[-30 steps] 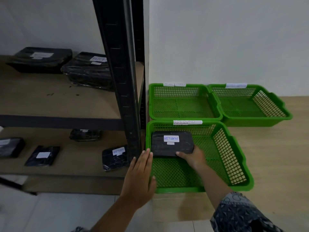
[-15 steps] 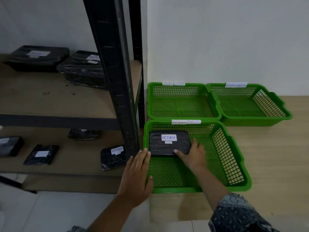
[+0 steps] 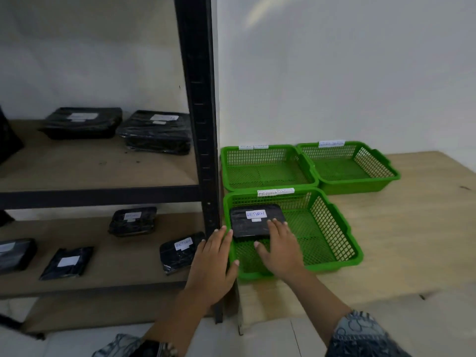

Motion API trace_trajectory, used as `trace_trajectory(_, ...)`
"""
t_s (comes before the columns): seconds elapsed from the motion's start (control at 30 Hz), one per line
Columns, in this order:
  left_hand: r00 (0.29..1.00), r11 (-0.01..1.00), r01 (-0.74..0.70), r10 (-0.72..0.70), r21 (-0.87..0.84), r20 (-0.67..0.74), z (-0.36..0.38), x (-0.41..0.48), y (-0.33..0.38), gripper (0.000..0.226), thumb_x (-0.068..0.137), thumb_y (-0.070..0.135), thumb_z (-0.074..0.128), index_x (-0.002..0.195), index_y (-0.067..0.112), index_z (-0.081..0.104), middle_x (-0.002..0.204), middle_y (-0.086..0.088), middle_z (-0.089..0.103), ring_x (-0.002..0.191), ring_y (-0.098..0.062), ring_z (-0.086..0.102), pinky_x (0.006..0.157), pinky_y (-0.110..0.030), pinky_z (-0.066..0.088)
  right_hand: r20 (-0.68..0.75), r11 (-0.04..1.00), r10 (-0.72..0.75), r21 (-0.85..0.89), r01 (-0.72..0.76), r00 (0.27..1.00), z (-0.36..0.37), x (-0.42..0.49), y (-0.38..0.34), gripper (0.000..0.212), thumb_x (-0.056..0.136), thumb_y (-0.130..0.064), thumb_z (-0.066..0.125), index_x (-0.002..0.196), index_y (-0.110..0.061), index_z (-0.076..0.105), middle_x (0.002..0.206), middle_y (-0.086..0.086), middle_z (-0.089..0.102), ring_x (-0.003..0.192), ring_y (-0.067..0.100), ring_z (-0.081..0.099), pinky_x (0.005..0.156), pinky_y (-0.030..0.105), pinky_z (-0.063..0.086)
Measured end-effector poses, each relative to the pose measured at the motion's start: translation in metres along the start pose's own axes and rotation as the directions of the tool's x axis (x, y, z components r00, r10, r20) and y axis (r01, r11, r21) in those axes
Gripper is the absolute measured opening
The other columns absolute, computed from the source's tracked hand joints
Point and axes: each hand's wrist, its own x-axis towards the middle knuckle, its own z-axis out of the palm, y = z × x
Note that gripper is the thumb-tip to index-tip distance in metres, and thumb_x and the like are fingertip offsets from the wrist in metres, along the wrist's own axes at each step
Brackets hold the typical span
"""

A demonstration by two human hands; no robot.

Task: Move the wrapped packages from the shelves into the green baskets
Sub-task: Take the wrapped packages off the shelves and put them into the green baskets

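Observation:
A black wrapped package (image 3: 247,225) with a white "RETURN" label lies flat in the back left corner of the near green basket (image 3: 332,228). My right hand (image 3: 280,249) hovers open inside that basket, fingers spread, fingertips over the package's front right edge. My left hand (image 3: 213,261) is open and flat beside the basket's left rim, in front of the black shelf post (image 3: 201,124). On the lower shelf lie a "RETURN" package (image 3: 180,252) and other black packages (image 3: 132,221) (image 3: 67,262). Two large packages (image 3: 81,122) (image 3: 157,131) sit on the upper shelf.
Behind the near basket, two labelled green baskets (image 3: 260,157) (image 3: 373,164) stand against the white wall with nothing in them. All three rest on a low wooden platform (image 3: 412,228). Another black package (image 3: 15,253) lies at the lower shelf's far left.
My right hand has let go of the package, which now rests in the basket, and has drawn back with fingers spread. My left hand has stayed by the post.

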Motion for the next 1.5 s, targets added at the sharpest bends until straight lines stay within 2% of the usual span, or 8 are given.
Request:
trace_trajectory(0.23, 0.996, 0.992, -0.073, 0.079, 0.103, -0.051, -0.055, -0.054, -0.031, 0.07, 0.083, 0.044, 0.029, 0.144, 0.011, 0.032, 0.149, -0.005, 0.036, 0.138, -0.023, 0.031, 0.109, -0.044, 0.022, -0.059, 0.997, -0.067, -0.043, 0.064, 0.996, -0.014, -0.065, -0.076, 0.071, 0.096, -0.05, 0.037, 0.153, -0.017, 0.01, 0.162, 0.0, 0.005, 0.149, 0.022, -0.005, 0.12, 0.04, 0.006)
trace_trajectory(0.4, 0.985, 0.982, -0.104, 0.124, 0.159, -0.123, -0.121, -0.095, -0.064, 0.072, 0.083, 0.046, 0.018, 0.148, 0.014, 0.02, 0.154, -0.003, 0.022, 0.143, -0.018, 0.012, 0.114, -0.039, 0.006, -0.134, 0.983, -0.159, -0.109, 0.145, 0.978, -0.031, -0.103, -0.152, 0.071, 0.096, -0.051, 0.035, 0.153, -0.017, 0.011, 0.162, 0.001, 0.006, 0.149, 0.024, -0.002, 0.12, 0.041, 0.005)
trace_trajectory(0.53, 0.975, 0.976, -0.068, 0.108, 0.205, -0.194, -0.188, -0.119, -0.083, 0.064, 0.094, 0.038, 0.035, 0.149, 0.016, 0.01, 0.157, 0.0, 0.011, 0.144, -0.017, 0.003, 0.115, -0.038, 0.0, -0.217, 0.97, -0.236, -0.116, 0.215, 0.947, -0.055, -0.124, -0.217, 0.07, 0.096, -0.05, 0.035, 0.153, -0.017, 0.014, 0.161, 0.0, 0.008, 0.149, 0.023, 0.001, 0.12, 0.041, 0.008)
trace_trajectory(0.73, 0.94, 0.939, -0.025, 0.139, 0.344, -0.31, -0.291, -0.142, -0.104, 0.067, 0.093, 0.036, 0.038, 0.149, 0.013, 0.01, 0.157, -0.004, 0.013, 0.144, -0.019, 0.004, 0.117, -0.044, 0.005, -0.287, 0.94, -0.335, -0.166, 0.298, 0.897, -0.106, -0.145, -0.305, 0.068, 0.097, -0.05, 0.033, 0.152, -0.015, 0.014, 0.162, 0.003, 0.007, 0.149, 0.025, 0.0, 0.12, 0.043, 0.007)
trace_trajectory(0.9, 0.883, 0.912, 0.032, 0.166, 0.409, -0.44, -0.38, -0.143, -0.116, 0.064, 0.092, 0.037, 0.041, 0.147, 0.012, 0.018, 0.154, -0.005, 0.022, 0.143, -0.02, 0.013, 0.116, -0.046, 0.013, -0.375, 0.908, -0.419, -0.189, 0.375, 0.827, -0.161, -0.148, -0.366, 0.065, 0.097, -0.048, 0.034, 0.151, -0.016, 0.019, 0.16, 0.004, 0.014, 0.149, 0.026, 0.005, 0.121, 0.045, 0.011)
trace_trajectory(1.03, 0.838, 0.904, 0.086, 0.161, 0.419, -0.521, -0.44, -0.135, -0.123, 0.065, 0.093, 0.034, 0.041, 0.148, 0.013, 0.013, 0.155, -0.005, 0.02, 0.143, -0.021, 0.011, 0.116, -0.046, 0.012, -0.422, 0.886, -0.464, -0.221, 0.408, 0.779, -0.197, -0.136, -0.407, 0.064, 0.098, -0.049, 0.031, 0.152, -0.018, 0.016, 0.161, 0.004, 0.01, 0.149, 0.026, 0.002, 0.121, 0.044, 0.008)
trace_trajectory(1.33, 0.755, 0.889, 0.129, 0.2, 0.44, -0.625, -0.525, -0.089, -0.161, 0.065, 0.092, 0.033, 0.043, 0.147, 0.011, 0.017, 0.153, -0.006, 0.025, 0.143, -0.022, 0.013, 0.116, -0.045, 0.013, -0.492, 0.836, -0.548, -0.294, 0.463, 0.677, -0.252, -0.087, -0.482, 0.063, 0.098, -0.046, 0.033, 0.152, -0.016, 0.016, 0.161, 0.005, 0.009, 0.149, 0.026, 0.001, 0.121, 0.045, 0.006)
trace_trajectory(1.5, 0.707, 0.87, 0.171, 0.219, 0.463, -0.673, -0.561, -0.068, -0.179, 0.063, 0.09, 0.032, 0.047, 0.145, 0.009, 0.027, 0.145, -0.008, 0.037, 0.136, -0.024, 0.029, 0.112, -0.045, 0.023, -0.55, 0.805, -0.59, -0.344, 0.484, 0.591, -0.276, -0.061, -0.514, 0.063, 0.098, -0.046, 0.033, 0.151, -0.016, 0.018, 0.161, 0.004, 0.01, 0.149, 0.025, 0.0, 0.121, 0.044, 0.003)
